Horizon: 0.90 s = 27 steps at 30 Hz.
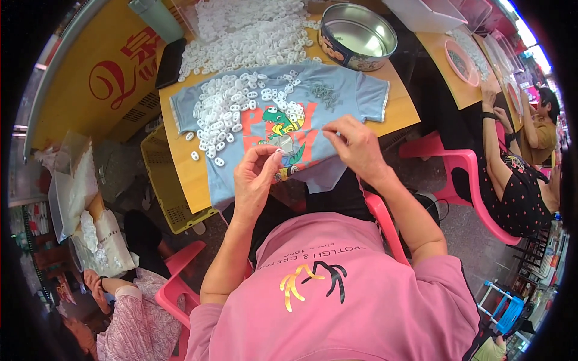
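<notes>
While my L hand [251,175] pinches a small white plastic piece [278,150] above a blue-grey printed T-shirt [224,180], my R hand [360,144] is apart, fingers curled; can't tell if gripping anything. Noted: white oval two-hole plastic pcs [223,111] heaped on shirt, upper L; grey-green bits [323,92] nearby; round metal tin [348,55], far side of yellow desk [400,108].
</notes>
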Available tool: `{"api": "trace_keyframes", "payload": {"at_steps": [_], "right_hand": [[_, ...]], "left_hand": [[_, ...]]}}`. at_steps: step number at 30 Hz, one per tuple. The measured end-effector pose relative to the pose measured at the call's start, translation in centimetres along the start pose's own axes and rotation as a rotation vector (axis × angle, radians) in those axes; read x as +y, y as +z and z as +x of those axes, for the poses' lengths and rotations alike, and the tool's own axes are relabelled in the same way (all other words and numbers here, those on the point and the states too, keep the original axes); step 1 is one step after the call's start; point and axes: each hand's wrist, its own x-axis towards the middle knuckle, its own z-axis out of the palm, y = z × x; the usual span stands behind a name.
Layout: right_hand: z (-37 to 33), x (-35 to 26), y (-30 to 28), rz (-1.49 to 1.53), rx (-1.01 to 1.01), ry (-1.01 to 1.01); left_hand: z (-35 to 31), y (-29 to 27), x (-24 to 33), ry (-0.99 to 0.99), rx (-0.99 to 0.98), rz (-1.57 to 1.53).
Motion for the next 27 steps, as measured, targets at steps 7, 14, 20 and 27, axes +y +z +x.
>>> {"api": "trace_keyframes", "payload": {"at_steps": [7, 14, 20, 27], "right_hand": [[1.8, 1.4, -0.4, -0.206, -0.071, -0.150], [3.5, 2.4, -0.5, -0.367, -0.203, -0.358], [3.9, 3.0, -0.4, -0.387, -0.256, -0.461], [5.7, 0.1, -1.4, 0.049, -0.049, -0.252]], "left_hand": [[0.4, -0.2, 0.0, -0.041, 0.007, 0.007], [0.5, -0.1, 0.2, -0.035, -0.002, -0.038], [1.4, -0.2, 0.2, -0.087, -0.033, -0.198], [2.0, 0.5, 0.6, -0.125, -0.049, -0.316]]}}
